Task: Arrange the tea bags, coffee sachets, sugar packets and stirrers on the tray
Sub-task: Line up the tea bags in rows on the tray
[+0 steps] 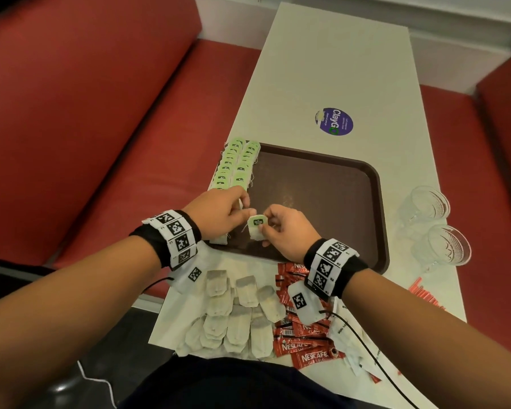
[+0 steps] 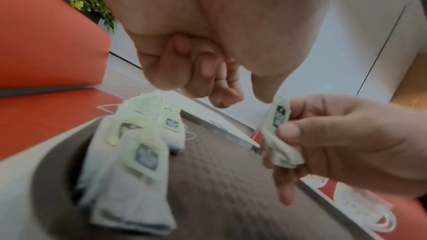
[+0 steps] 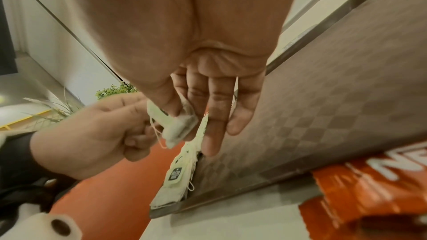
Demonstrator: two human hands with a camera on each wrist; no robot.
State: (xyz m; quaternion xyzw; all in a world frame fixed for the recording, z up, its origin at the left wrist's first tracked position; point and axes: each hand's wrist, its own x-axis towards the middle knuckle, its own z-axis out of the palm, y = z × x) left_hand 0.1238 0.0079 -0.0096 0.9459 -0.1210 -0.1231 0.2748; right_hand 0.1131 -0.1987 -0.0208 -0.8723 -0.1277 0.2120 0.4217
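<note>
A brown tray (image 1: pixel 322 196) lies on the white table. Two columns of green-tagged tea bags (image 1: pixel 236 163) run down its left edge, blurred and close in the left wrist view (image 2: pixel 143 152). Above the tray's near left corner, my right hand (image 1: pixel 264 227) pinches one tea bag (image 1: pixel 255 231) between thumb and forefinger, its other fingers straight. My left hand (image 1: pixel 244 211) is curled, and its thumb and forefinger meet the bag's green tag (image 2: pixel 280 114) at the top edge. The bag's string (image 3: pixel 157 134) loops down beside the left fingers.
Loose tea bags (image 1: pixel 239 314), red Nescafé sachets (image 1: pixel 304 340) and white sugar packets (image 1: pixel 351 343) lie between the tray and my body. Red stirrers (image 1: pixel 425 296) and two glasses (image 1: pixel 425 208) stand right of the tray. Red benches (image 1: pixel 86 113) flank the table.
</note>
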